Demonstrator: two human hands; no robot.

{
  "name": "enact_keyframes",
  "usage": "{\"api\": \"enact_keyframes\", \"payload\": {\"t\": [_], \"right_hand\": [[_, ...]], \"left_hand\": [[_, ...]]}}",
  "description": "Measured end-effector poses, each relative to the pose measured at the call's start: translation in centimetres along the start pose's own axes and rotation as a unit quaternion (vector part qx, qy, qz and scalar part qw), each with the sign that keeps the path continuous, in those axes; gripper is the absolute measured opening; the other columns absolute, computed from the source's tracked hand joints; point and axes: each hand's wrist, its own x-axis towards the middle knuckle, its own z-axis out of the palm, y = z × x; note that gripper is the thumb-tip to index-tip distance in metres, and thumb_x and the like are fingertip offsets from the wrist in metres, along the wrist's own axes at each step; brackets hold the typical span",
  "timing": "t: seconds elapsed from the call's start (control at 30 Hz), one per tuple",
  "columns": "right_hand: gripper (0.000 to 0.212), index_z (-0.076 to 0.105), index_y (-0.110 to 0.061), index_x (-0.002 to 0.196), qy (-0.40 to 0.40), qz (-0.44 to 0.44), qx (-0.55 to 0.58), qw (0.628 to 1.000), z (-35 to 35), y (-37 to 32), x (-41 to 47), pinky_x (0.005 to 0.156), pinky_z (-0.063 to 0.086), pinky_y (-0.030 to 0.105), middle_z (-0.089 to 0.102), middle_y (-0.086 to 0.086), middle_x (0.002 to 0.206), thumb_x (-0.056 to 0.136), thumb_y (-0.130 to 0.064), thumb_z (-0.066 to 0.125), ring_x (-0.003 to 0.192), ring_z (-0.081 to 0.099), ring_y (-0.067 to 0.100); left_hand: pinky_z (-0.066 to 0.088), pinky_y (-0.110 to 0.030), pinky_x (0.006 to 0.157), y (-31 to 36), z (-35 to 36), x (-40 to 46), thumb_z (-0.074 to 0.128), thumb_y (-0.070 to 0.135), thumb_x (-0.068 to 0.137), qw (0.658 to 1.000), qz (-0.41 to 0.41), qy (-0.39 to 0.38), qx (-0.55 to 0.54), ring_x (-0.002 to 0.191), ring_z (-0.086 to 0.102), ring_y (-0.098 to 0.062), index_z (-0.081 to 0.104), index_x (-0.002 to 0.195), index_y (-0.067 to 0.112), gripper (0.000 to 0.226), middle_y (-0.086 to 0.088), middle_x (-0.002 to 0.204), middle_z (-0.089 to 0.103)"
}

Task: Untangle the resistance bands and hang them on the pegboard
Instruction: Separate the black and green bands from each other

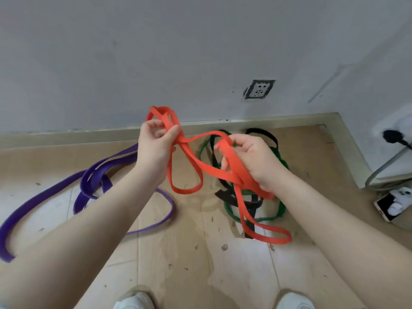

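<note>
Midway above the floor, I hold the flat orange rubber resistance band (pixel 196 166) between both hands. My left hand (pixel 156 141) curls its fingers round a bunch of orange strands, from which one loop sticks up toward the grey wall (pixel 156 52). My right hand (pixel 249 159) pinches another gathered section, thumb over the strap. The orange band runs roughly left to right between my hands; one loop hangs in the gap between them, and two longer loops trail down below my right hand, their ends near the pale wooden plank floor (pixel 189 253), though I cannot tell if they touch it.

Under my right hand lies a tangle on the floor: one narrow green rubber band (pixel 278 210) and one black rubber band (pixel 229 197), crossing each other close to the skirting board. To the left, apart from that heap, one wide purple rubber band (pixel 93 177) sprawls on the floor, its long axis running from the lower left up toward the wall, with a thinner loop curving out beneath my left forearm. That makes four bands in sight: one orange, one green, one black, one purple.

A white wall socket (pixel 258 89) sits on the wall above the heap. At the right edge, a grey cable (pixel 383 168) runs past a black plug (pixel 392 137). The toes of my two white shoes (pixel 136 301) show at the bottom edge.
</note>
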Motion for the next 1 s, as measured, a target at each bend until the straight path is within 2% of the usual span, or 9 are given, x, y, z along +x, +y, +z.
{"api": "enact_keyframes", "payload": {"t": [0.1,0.3,0.37,0.47,0.53,0.6,0.7,0.8,1.0], "right_hand": [[0.008,0.064,-0.012,0.091,-0.006,0.01,0.033,0.999,0.6,-2.3,0.6,0.038,0.037,0.019,0.061,0.003,0.055,0.092,-0.015,0.057,0.038,0.049,0.013],[0.013,0.062,-0.014,0.091,-0.086,0.187,-0.2,0.958,1.3,6.7,1.0,0.047,0.05,0.029,0.061,0.007,0.07,0.095,-0.023,0.052,0.05,0.058,0.018],[0.02,0.06,-0.008,0.103,-0.133,0.277,-0.179,0.934,1.9,10.8,0.1,0.056,0.056,0.026,0.064,0.014,0.08,0.096,-0.024,0.05,0.057,0.065,0.017],[0.032,0.053,-0.002,0.122,-0.163,0.342,-0.067,0.923,3.6,14.9,-0.4,0.073,0.058,0.026,0.065,0.021,0.11,0.097,-0.022,0.049,0.088,0.068,0.024],[0.032,0.052,-0.008,0.126,-0.163,0.307,-0.047,0.936,4.4,16.0,0.1,0.089,0.053,0.029,0.062,0.01,0.12,0.096,-0.018,0.05,0.105,0.062,0.018],[0.044,0.043,-0.013,0.136,-0.169,0.233,-0.154,0.945,4.4,16.4,1.3,0.101,0.043,0.028,0.054,0.003,0.132,0.093,-0.014,0.054,0.119,0.053,0.015],[0.068,0.025,-0.018,0.147,-0.21,0.156,-0.279,0.924,3.8,17.8,3.3,0.109,0.032,0.027,0.035,0.002,0.149,0.087,-0.003,0.053,0.135,0.036,0.017],[0.066,0.028,-0.022,0.147,-0.226,0.153,-0.324,0.906,3.6,19.6,4.5,0.109,0.034,0.031,0.035,0.003,0.149,0.087,0.002,0.041,0.136,0.035,0.019],[0.047,0.033,-0.014,0.143,-0.102,0.179,-0.348,0.915,3.7,22.3,6.5,0.108,0.034,0.035,0.04,0.01,0.145,0.097,-0.016,0.041,0.13,0.041,0.024]], "left_hand": [[0.048,-0.028,0.062,0.6,0.8,-0.6,0.067,0.014,0.085,0.995,0.028,-0.061,0.071,0.068,0.064,-0.017,0.048,0.094,0.026,0.024,-0.006,0.088,0.068],[0.053,-0.028,0.055,-4.8,0.4,-1.6,0.062,0.004,0.086,0.979,-0.062,-0.137,0.136,0.069,0.065,-0.018,0.053,0.106,0.017,0.025,-0.011,0.094,0.065],[0.058,-0.036,0.07,-7.7,-0.1,-1.9,0.062,0.008,0.087,0.972,-0.111,-0.129,0.164,0.081,0.066,-0.024,0.051,0.111,0.016,0.028,-0.011,0.1,0.065],[0.059,-0.036,0.071,-11.1,-0.3,-1.8,0.061,0.014,0.089,0.969,-0.181,-0.08,0.15,0.084,0.068,-0.025,0.05,0.112,0.016,0.026,-0.01,0.102,0.065],[0.058,-0.032,0.066,-12.3,-0.3,-0.9,0.06,0.017,0.091,0.968,-0.202,-0.051,0.139,0.083,0.069,-0.022,0.05,0.112,0.016,0.024,-0.006,0.101,0.066],[0.058,-0.032,0.063,-12.9,-0.3,0.5,0.057,0.015,0.092,0.972,-0.194,-0.044,0.127,0.08,0.068,-0.021,0.049,0.117,0.013,0.026,-0.006,0.102,0.065],[0.057,-0.038,0.077,-13.4,0.2,3.0,0.051,0.009,0.095,0.98,-0.169,-0.036,0.099,0.09,0.066,-0.024,0.046,0.122,0.014,0.028,-0.009,0.108,0.064],[0.057,-0.036,0.079,-14.2,0.6,5.5,0.049,0.006,0.095,0.984,-0.152,-0.025,0.085,0.091,0.066,-0.021,0.044,0.125,0.015,0.032,-0.008,0.112,0.063],[0.051,-0.033,0.09,-17.4,0.9,7.4,0.051,0.008,0.094,0.97,-0.193,-0.044,0.14,0.106,0.061,-0.022,0.024,0.142,0.019,0.056,-0.001,0.123,0.055]]}}
